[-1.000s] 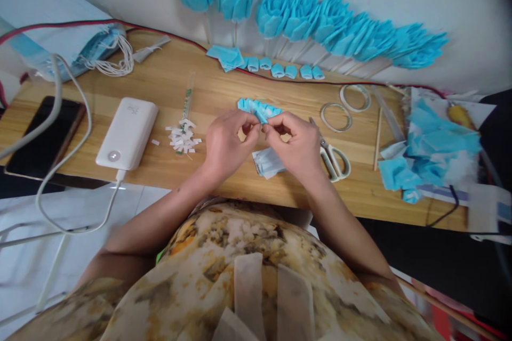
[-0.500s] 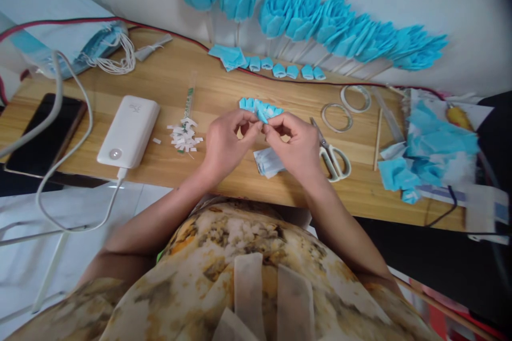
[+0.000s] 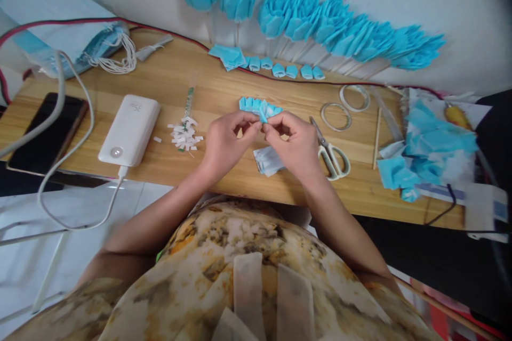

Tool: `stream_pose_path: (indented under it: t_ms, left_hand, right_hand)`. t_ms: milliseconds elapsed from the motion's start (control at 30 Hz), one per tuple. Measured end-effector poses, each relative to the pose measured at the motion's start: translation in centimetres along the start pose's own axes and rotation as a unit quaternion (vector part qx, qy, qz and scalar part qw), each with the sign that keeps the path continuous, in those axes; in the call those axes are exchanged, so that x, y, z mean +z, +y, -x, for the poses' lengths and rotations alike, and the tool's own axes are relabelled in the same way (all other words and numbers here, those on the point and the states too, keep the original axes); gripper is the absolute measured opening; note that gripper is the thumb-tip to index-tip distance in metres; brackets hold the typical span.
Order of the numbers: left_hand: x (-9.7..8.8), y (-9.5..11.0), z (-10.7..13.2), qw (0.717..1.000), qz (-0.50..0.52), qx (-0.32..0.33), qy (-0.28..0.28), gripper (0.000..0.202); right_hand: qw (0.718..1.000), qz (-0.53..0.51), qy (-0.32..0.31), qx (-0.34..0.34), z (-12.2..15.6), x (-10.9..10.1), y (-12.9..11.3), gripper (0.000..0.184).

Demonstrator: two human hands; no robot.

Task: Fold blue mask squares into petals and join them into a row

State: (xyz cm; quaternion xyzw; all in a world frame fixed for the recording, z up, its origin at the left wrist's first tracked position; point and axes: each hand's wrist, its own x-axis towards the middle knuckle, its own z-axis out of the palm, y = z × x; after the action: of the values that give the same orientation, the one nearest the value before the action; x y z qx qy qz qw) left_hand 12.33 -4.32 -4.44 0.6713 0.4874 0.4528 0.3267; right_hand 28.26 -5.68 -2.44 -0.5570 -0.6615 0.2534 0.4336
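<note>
Between my fingertips, at the middle of the desk, is a small folded piece of blue fabric (image 3: 263,111). My left hand (image 3: 230,141) pinches it from one side and my right hand (image 3: 296,141) from the other, thumbs almost meeting. Just behind it lies a row of small folded blue pieces (image 3: 248,103), partly covered by my hands. A stack of pale blue-white fabric pieces (image 3: 267,161) sits under my right wrist, partly hidden. To the right of that hand lie scissors (image 3: 334,157) with white handles.
Blue fabric flowers on sticks (image 3: 306,16) lean along the wall. A white power bank (image 3: 130,130) with a cable and a phone (image 3: 44,133) lie left. White paper strips (image 3: 186,135) are piled beside my left hand. Tape rolls (image 3: 336,116) and blue scraps (image 3: 432,144) lie right.
The blue piece between my fingers has turned slightly and looks narrower and more upright. Both hands stay in nearly the same place.
</note>
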Motion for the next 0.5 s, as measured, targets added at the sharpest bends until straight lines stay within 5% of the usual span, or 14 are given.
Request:
stream_pose_path:
  t_ms: [500]
  left_hand:
    - [-0.13,0.21,-0.47,0.999,-0.035,0.012,-0.001,0.014]
  right_hand:
    - [0.998,0.034,0.01,-0.05,-0.07,0.21,0.68,0.011]
